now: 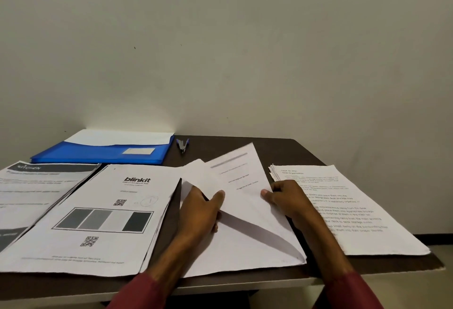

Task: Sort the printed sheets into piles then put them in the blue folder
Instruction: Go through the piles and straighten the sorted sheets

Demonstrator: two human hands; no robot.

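Sorting looks well along: a Kitchen pile (36, 186), a blinkit pile (110, 210) and a text pile (355, 210) lie on the bench (282, 149). Between them the left hand (201, 210) grips a lifted sheet (245, 210) with curled fingers, and the right hand (284, 196) pinches its right edge. The blue folder (98, 155) lies at the back left, so filing the piles seems still to be done.

I see bare table (289, 152) only at back right, beside blue folder (98, 155); small blue tool (182, 145) sits there. Front packed: sheet piles (98, 220) side by side, narrow gaps. Wall (245, 51) blocks behind.
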